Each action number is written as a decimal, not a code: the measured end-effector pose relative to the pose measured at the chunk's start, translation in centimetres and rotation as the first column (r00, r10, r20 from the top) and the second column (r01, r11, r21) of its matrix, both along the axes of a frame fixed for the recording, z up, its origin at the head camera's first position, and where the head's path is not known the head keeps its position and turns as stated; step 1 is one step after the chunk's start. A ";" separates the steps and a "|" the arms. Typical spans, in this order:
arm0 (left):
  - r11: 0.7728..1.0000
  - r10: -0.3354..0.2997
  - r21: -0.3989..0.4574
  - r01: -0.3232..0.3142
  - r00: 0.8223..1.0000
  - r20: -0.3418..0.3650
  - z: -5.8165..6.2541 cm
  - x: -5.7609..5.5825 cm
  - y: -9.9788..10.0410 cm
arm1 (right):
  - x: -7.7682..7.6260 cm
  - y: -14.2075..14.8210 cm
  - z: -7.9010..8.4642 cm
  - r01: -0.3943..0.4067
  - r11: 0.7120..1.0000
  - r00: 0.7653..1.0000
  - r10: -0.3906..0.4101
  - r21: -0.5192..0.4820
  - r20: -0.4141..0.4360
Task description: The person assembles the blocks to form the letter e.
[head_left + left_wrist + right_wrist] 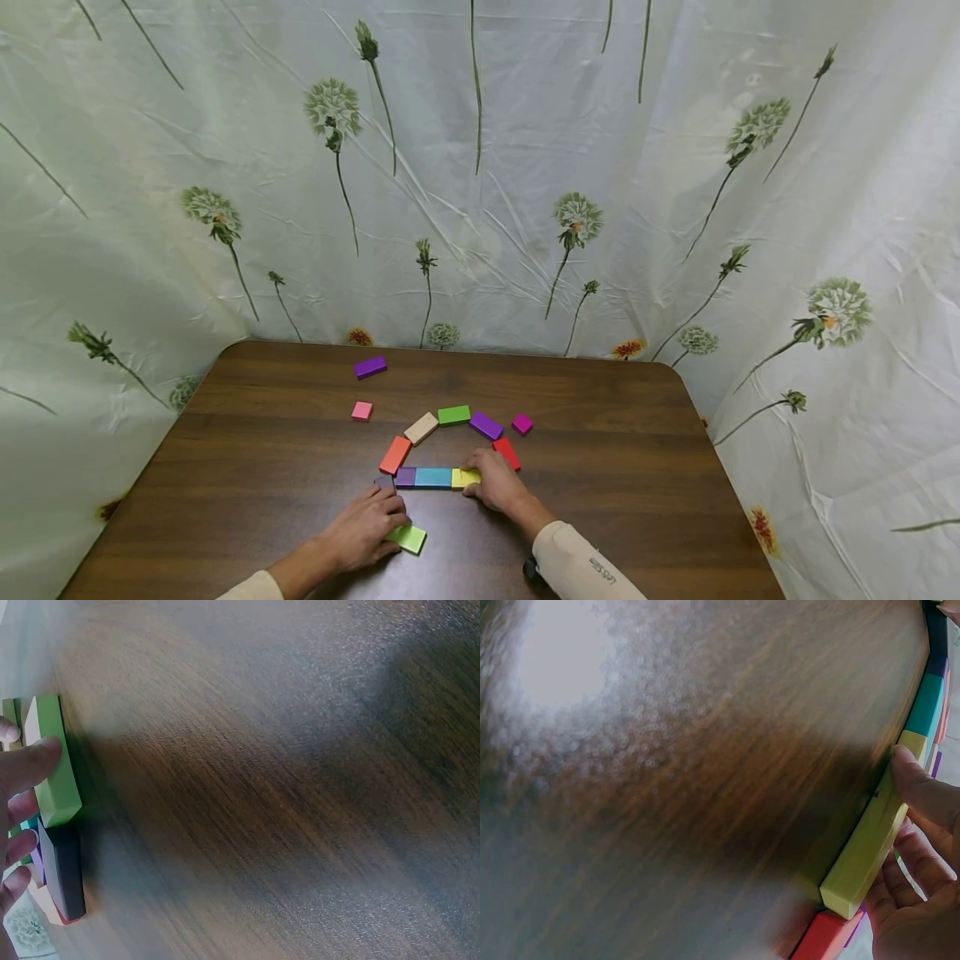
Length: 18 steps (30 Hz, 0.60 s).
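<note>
My right hand [498, 483] pinches the yellow block [874, 832], thumb on its near side and fingers behind. That block lies at the right end of a straight row, touching the blue block [433, 477]; a short purple block [406, 477] follows on the left. My left hand [363, 527] holds a light green block [408, 538] in front of the row, its thumb against the near side in the left wrist view. Its fingertips are by a dark grey block [64, 870] at the row's left end. The hand partly covers both blocks.
Behind the row, orange [395, 455], beige [422, 428], green [453, 416], purple [486, 426] and red [507, 454] blocks form an arch. Loose on the brown table [615, 475] lie a magenta block [522, 424], a pink block [362, 411] and another purple block [370, 367]. A curtain [480, 208] hangs behind.
</note>
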State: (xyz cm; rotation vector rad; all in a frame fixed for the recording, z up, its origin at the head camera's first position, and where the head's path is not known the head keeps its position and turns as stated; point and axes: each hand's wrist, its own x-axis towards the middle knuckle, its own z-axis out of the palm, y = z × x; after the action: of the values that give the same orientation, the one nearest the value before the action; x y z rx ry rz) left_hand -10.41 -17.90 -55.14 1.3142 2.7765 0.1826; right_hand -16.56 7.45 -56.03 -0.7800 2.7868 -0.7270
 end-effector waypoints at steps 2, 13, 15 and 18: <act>1.000 -0.003 0.005 0.003 1.000 0.000 0.0 0.0 -0.1 | 0.0 0.0 -0.1 0.002 1.000 1.000 -0.002 0.003 0.001; 0.999 -0.022 0.023 0.022 1.000 -0.001 -0.2 -0.1 -0.2 | 0.0 0.0 0.1 0.016 1.000 0.999 -0.016 0.006 0.028; 0.999 -0.030 0.030 0.030 0.999 -0.016 -0.2 -0.1 -0.2 | 0.0 0.0 0.1 0.016 1.000 0.999 -0.016 0.005 0.028; 0.999 -0.018 0.045 0.019 1.000 -0.012 0.2 0.0 -0.3 | 0.0 -0.1 0.2 0.020 1.000 0.999 -0.020 0.012 0.031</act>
State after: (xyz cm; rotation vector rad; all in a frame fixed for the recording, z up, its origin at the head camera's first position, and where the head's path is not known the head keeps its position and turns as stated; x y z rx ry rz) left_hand -10.43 -18.23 -54.99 1.3550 2.7844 0.2393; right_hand -16.55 7.39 -55.84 -0.7337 2.7725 -0.7196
